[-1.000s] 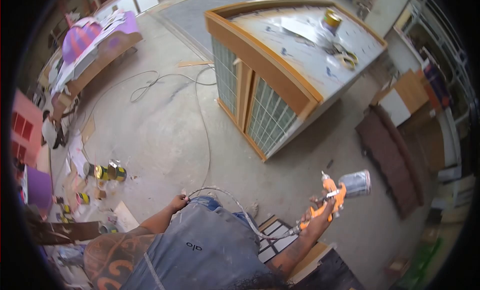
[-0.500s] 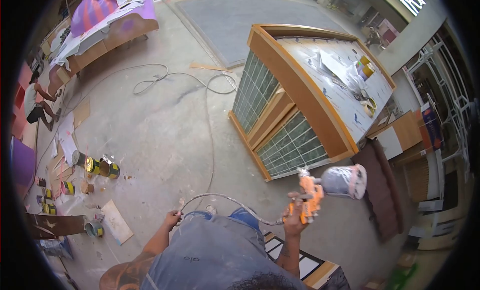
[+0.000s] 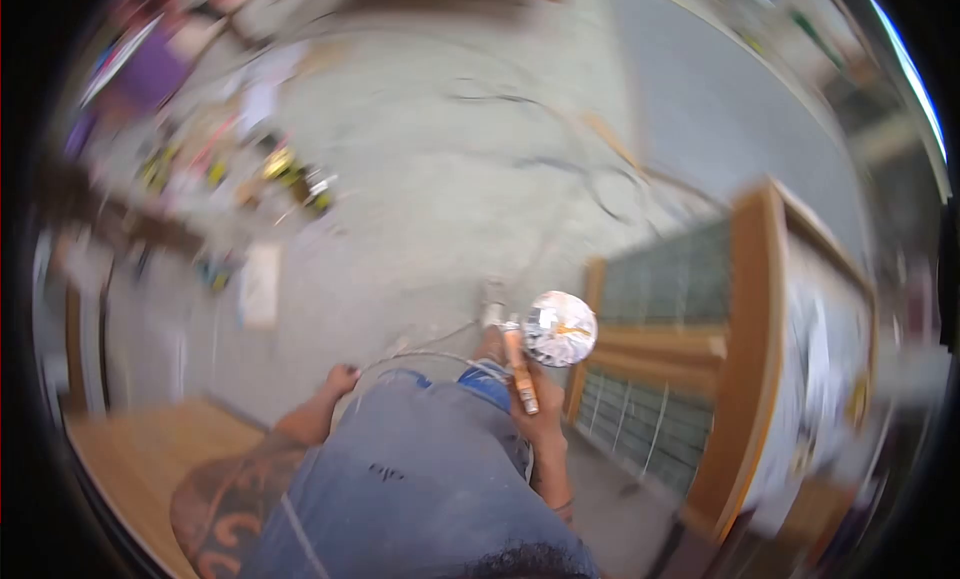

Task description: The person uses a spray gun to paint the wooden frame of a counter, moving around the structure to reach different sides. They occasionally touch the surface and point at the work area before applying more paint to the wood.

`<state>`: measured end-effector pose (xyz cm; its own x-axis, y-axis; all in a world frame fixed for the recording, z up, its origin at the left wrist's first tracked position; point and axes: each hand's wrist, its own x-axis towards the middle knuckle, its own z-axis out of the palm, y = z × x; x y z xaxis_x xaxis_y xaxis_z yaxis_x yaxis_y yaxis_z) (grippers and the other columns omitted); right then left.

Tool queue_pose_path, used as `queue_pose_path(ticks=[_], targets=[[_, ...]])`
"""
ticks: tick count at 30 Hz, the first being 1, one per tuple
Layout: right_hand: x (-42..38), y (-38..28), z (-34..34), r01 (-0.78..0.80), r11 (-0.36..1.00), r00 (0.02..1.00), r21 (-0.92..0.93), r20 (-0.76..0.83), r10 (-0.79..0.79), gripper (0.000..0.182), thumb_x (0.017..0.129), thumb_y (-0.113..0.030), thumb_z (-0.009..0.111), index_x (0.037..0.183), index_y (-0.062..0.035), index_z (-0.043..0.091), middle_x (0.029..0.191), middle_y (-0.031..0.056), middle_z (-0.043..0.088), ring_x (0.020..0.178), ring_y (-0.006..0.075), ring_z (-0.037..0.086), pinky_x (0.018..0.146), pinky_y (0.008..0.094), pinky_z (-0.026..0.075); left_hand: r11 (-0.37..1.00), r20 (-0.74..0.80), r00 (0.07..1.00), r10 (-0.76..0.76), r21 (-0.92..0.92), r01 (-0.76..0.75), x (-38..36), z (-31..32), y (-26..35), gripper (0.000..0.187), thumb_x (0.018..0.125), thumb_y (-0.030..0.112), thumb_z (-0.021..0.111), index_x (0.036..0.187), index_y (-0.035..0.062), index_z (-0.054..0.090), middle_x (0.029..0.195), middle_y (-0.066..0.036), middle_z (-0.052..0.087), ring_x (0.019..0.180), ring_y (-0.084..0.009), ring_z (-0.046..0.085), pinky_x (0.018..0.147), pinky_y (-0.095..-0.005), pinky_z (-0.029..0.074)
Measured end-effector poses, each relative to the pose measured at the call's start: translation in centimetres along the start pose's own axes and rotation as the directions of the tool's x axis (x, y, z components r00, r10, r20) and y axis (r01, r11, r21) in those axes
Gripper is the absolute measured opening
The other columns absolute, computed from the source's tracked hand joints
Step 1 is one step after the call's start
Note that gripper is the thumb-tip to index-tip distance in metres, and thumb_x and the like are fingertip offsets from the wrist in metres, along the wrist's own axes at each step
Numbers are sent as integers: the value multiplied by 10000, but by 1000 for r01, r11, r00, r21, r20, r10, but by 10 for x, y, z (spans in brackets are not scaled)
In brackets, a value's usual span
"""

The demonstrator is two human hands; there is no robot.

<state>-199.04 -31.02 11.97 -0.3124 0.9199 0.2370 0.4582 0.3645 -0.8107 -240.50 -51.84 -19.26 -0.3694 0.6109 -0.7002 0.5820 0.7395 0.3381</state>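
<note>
An orange spray gun (image 3: 521,369) is gripped in my right hand (image 3: 543,407), held in front of my body. Its round paint cup (image 3: 560,329), smeared with white and some orange, faces up toward me. A pale air hose (image 3: 428,354) arcs across my waist from the gun side to my left hand (image 3: 343,379). The fingers of that hand are closed around the hose, low on my left side, though motion blur softens them. Close to the right of the cup stands a wooden cabinet (image 3: 752,364) with green tiled panels.
Paint cans (image 3: 281,165) and a pale board (image 3: 261,284) lie on the floor at left. A hose loops over the concrete farther ahead. Papers (image 3: 815,359) rest on the cabinet's top. A brown wooden panel (image 3: 140,469) is at lower left.
The view has swung round to the right. My right hand has brought the spray gun inward, closer to my body, and its cup now points upward. My left hand stays on the hose.
</note>
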Motion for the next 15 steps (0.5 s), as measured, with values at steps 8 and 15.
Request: queue_pose_path(ticks=[8,15], targets=[[179,116,44,-65,979,952,193,307,2,242,961,-84,654,1179,21,641,925,79,716,602,90,590,564,276,508,822,-242,942,-233,-567,57,12,-48,134,325,956,322,604,1060,53,754,993,-142,761,959,-291,716,878,-398,543],[330,105,81,-250,911,858,329,511,51,205,992,-115,623,1122,43,632,898,93,699,601,93,599,542,263,498,767,-302,889,-343,-637,80,17,-77,154,558,1074,429,378,1130,-8,721,982,-150,748,921,-249,686,869,-374,521]])
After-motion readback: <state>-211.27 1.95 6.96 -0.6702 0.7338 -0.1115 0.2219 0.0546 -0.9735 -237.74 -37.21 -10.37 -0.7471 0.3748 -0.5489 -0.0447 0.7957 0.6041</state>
